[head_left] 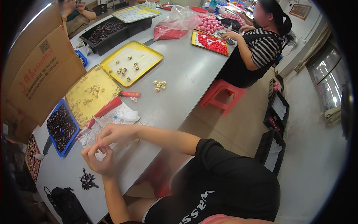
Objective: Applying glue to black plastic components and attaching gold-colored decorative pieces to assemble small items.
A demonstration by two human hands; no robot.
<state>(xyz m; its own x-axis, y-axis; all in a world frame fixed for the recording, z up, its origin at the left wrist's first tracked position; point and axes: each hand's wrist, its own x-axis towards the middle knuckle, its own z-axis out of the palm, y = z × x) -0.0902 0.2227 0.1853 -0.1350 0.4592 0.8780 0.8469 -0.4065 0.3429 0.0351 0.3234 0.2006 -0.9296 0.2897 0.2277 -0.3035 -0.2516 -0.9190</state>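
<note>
My left hand [97,161] and my right hand [116,133] meet above the near table, fingers pinched together. Whatever lies between the fingertips is too small or hidden to make out. Just beyond them is crumpled white paper [90,136], with a white squeeze bottle [129,116] lying beside it. Small black pieces [88,179] form a loose pile nearer me than my left hand. A blue tray [75,133] of black pieces stands left of my hands. Farther off, a yellow tray [108,76] holds scattered cream bits, and small cream pieces [160,86] sit grouped on the table.
Another yellow-rimmed tray [149,61] carries a few cream-and-dark pieces. Behind it stands a black bin [108,46]. A cardboard box [41,71] rises at left; a black bag [66,203] lies close by. A co-worker [257,52] sits across at right on a red stool [223,93].
</note>
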